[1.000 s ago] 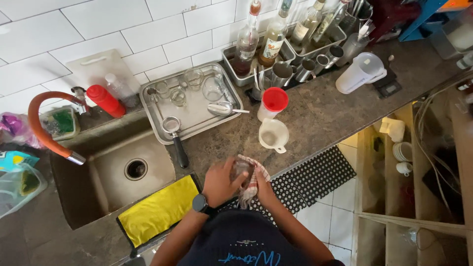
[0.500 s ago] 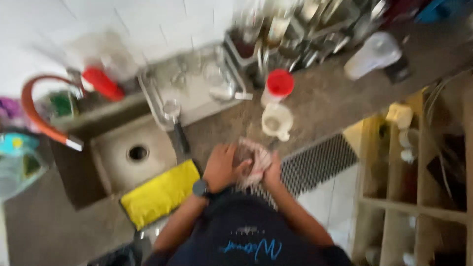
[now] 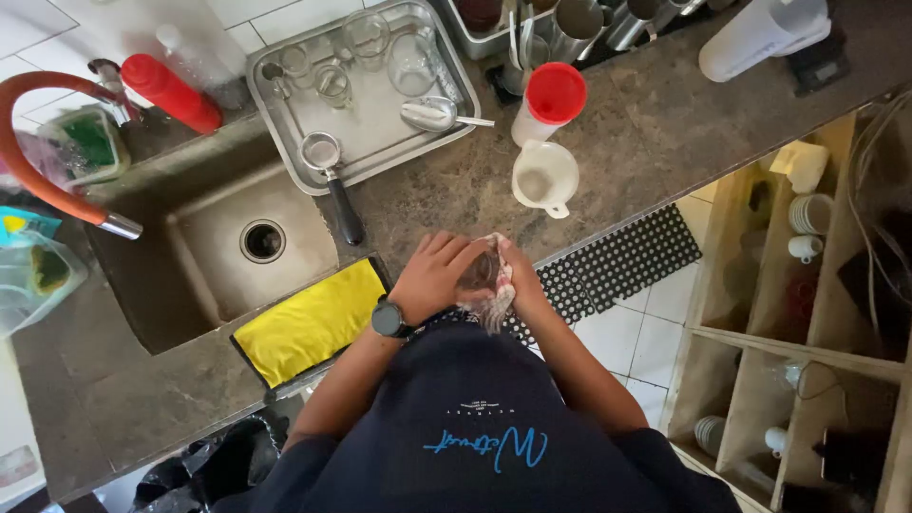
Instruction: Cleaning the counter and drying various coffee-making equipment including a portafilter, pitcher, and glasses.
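Head view, looking straight down: both hands meet at the centre of the frame, over the counter edge. The left hand, with a dark wristwatch on it, has its fingers curled around a small clear glass. The right hand presses a pale cloth against that glass, fingers closed on the fabric, its end hanging below. Just above them sits a white pitcher, beside a red-capped bottle. A steel tray of glassware fills the upper middle; the sink lies at left, a yellow cloth below it.
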